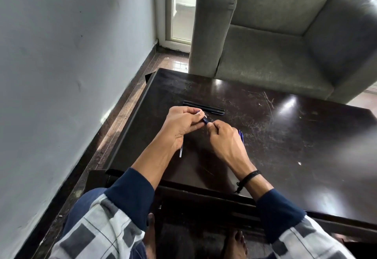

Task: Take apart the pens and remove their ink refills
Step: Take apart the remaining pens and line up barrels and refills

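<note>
both hands (184,123) (225,139) grip a dark blue pen (205,120) over the dark table (285,136).

A home sitting room was suggested. A grey upholstered armchair (275,54) was set at the far side of a low, dark, scratched worktop (285,136). Polished brown stone flooring (173,62) was seen along a plain pale painted wall (71,54) on the left, and a white-framed glazed door (181,7) was placed at the far end.
</note>
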The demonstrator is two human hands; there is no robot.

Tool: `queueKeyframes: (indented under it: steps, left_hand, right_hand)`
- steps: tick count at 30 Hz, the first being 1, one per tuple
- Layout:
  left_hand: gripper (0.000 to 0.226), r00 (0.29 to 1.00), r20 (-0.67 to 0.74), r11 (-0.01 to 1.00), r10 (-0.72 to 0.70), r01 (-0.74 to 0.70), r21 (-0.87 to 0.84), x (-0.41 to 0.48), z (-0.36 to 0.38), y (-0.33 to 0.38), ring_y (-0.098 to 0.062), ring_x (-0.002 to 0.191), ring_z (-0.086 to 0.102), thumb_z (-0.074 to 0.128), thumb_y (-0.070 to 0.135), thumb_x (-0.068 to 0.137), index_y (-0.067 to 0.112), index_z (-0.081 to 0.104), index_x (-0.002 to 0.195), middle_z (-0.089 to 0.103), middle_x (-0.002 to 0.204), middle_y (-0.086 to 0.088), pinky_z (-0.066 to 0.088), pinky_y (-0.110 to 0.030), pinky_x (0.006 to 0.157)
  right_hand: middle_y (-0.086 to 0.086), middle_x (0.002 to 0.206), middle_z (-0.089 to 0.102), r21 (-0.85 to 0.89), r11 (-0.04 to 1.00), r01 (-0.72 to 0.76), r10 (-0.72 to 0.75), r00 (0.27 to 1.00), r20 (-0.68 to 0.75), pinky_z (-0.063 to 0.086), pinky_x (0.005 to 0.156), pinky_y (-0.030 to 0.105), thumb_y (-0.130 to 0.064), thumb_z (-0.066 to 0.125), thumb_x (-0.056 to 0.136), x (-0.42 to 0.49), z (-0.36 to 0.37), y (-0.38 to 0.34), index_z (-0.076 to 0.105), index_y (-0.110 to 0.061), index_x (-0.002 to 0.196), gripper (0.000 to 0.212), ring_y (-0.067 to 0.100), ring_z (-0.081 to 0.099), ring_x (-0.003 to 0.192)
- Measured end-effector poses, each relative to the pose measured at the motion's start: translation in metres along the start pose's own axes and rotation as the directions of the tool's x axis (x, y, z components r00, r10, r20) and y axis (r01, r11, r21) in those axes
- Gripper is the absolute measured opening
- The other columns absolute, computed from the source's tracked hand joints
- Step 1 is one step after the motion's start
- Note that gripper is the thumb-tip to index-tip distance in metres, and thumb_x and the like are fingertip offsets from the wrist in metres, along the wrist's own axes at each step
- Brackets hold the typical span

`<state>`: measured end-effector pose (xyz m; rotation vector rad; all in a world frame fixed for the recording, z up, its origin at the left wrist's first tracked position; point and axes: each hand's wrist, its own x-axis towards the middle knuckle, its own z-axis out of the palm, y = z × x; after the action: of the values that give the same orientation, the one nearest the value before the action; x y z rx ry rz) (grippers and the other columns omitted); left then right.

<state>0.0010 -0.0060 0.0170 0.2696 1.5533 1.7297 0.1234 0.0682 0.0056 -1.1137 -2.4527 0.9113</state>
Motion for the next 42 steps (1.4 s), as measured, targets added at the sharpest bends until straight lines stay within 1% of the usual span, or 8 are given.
queueKeyframes:
  steps: [6,11,15,20,25,32,37,42]
  left_hand:
    - [0.014,0.999,0.014,0.999,0.041,-0.041,-0.018,-0.003,-0.002,0.005,-0.017,0.078,0.072,0.065,-0.005,0.093,-0.009,0.068,0.106,0.071,0.085,-0.012,0.063,-0.027,0.074]
    - [0.006,0.995,-0.068,0.996,0.069,-0.073,-0.045,-0.002,-0.006,0.009,-0.017,0.079,0.073,0.068,-0.001,0.092,0.001,0.070,0.097,0.071,0.091,-0.014,0.062,-0.025,0.070]
    - [0.010,0.980,-0.180,0.994,0.084,-0.095,-0.051,0.003,-0.015,0.013,-0.018,0.087,0.073,0.070,0.007,0.093,0.006,0.072,0.102,0.073,0.098,-0.013,0.061,-0.024,0.074]
    - [0.005,0.981,-0.164,0.965,0.105,-0.061,0.254,0.009,-0.016,0.005,-0.016,0.079,0.072,0.077,0.013,0.086,0.012,0.074,0.090,0.076,0.094,-0.009,0.062,-0.028,0.076]
    - [0.023,0.995,-0.040,0.628,0.089,-0.025,0.778,-0.001,0.009,-0.016,-0.018,0.091,0.070,0.084,0.043,0.071,0.030,0.074,0.088,0.075,0.095,0.002,0.052,-0.025,0.082]
    - [0.022,0.994,0.104,0.348,0.035,-0.110,0.931,-0.011,0.024,-0.035,-0.019,0.103,0.067,0.079,0.035,0.083,0.026,0.066,0.098,0.072,0.104,0.000,0.047,-0.026,0.081]
    - [0.024,0.987,0.085,0.454,0.136,-0.138,0.881,-0.014,0.022,-0.027,-0.024,0.102,0.066,0.060,0.045,0.096,0.023,0.071,0.098,0.072,0.105,-0.003,0.052,-0.036,0.091]
    - [0.033,0.981,0.177,0.798,0.080,-0.169,0.578,-0.012,0.019,-0.018,-0.012,0.074,0.071,0.063,0.052,0.094,0.021,0.073,0.088,0.076,0.083,-0.001,0.058,-0.035,0.079]
  right_hand:
    - [-0.006,0.053,0.045,0.029,0.999,-0.041,0.042,0.998,-0.040,0.035,0.052,0.036,-0.050,0.049,0.103,-0.003,0.001,0.001,0.040,-0.018,0.060,0.054,0.014,0.042,0.049]
    - [-0.008,0.055,0.053,0.064,0.996,-0.065,0.060,0.995,0.084,0.040,0.057,0.033,-0.059,0.043,0.102,0.001,-0.001,0.002,0.065,-0.017,0.076,0.054,0.012,0.052,0.055]
    - [-0.007,0.061,0.058,0.058,0.996,-0.072,0.064,0.990,0.122,0.046,0.064,0.033,-0.050,0.049,0.101,0.005,-0.003,0.008,0.067,-0.022,0.081,0.039,0.017,0.058,0.062]
    - [0.000,0.064,0.065,0.242,0.951,-0.190,0.202,0.979,-0.027,0.061,0.062,0.033,-0.041,0.056,0.100,0.010,-0.013,0.012,0.071,-0.012,0.084,0.037,0.010,0.067,0.047]
    - [0.004,0.071,0.058,0.618,0.732,-0.286,0.376,0.926,-0.017,0.061,0.066,0.038,-0.033,0.061,0.101,0.020,-0.021,0.017,0.072,-0.009,0.080,0.034,0.014,0.057,0.058]
    - [-0.003,0.065,0.054,0.669,0.683,-0.292,0.390,0.921,0.003,0.044,0.053,0.024,-0.026,0.061,0.102,0.021,-0.024,0.018,0.072,-0.012,0.081,0.028,0.011,0.049,0.056]
    - [-0.003,0.063,0.055,0.682,0.676,-0.278,0.388,0.922,-0.009,0.039,0.045,0.018,-0.024,0.060,0.102,0.021,-0.024,0.017,0.071,-0.011,0.083,0.025,0.008,0.050,0.054]
    - [-0.001,0.063,0.060,0.794,0.554,-0.250,0.364,0.931,0.039,0.043,0.047,0.019,-0.016,0.063,0.099,0.018,-0.027,0.013,0.068,-0.005,0.096,0.013,0.010,0.055,0.056]
